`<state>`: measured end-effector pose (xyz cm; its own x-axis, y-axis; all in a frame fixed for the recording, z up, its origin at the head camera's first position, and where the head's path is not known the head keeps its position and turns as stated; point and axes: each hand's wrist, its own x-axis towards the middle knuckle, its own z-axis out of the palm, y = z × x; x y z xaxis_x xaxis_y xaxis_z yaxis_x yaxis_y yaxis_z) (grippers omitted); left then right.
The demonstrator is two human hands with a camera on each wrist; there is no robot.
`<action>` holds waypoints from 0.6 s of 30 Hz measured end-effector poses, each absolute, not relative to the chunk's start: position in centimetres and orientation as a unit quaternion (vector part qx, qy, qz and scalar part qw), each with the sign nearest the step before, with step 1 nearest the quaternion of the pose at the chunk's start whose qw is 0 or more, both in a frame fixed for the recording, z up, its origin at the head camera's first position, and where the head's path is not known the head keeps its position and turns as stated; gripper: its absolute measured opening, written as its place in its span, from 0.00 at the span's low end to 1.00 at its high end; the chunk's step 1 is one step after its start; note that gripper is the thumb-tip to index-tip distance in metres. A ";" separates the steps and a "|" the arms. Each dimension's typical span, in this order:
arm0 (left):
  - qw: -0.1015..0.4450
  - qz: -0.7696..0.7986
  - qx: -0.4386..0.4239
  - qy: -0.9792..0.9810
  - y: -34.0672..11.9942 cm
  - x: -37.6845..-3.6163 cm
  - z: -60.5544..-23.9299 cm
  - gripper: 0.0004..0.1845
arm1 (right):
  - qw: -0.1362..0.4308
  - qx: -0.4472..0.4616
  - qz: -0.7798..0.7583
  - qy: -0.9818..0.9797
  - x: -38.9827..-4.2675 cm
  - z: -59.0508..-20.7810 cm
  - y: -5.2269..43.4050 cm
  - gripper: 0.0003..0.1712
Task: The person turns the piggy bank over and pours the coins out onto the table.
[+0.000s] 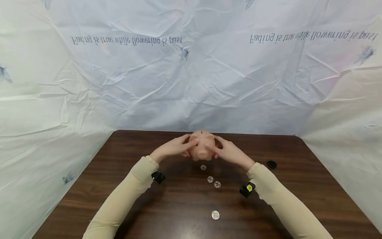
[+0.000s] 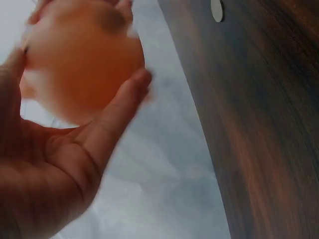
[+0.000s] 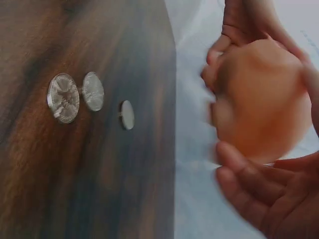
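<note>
Head view shows both hands cupped around a pink piggy bank, held at the far edge of the bench; the left hand and the right hand each curl their fingers against its sides. Four coins lie in a loose line on the wood below, and a small black cap sits off to the right. Smooth and round as it looks, the bank could slip from that light two-sided hold and drop onto the coins, scattering them.
</note>
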<state>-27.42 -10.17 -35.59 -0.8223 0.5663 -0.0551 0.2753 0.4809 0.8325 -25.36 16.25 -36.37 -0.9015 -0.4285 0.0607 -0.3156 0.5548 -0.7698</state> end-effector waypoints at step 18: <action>-0.104 0.425 0.430 0.789 -10.2 -27.0 -34.6 0.60 | -0.184 -0.363 -0.419 0.811 -25.0 -36.2 15.7 0.65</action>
<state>-26.98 -10.24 -34.59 -0.6079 0.5915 0.5298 0.7679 0.2681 0.5818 -25.02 15.71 -36.19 -0.6684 -0.4350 0.6034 -0.7438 0.3843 -0.5469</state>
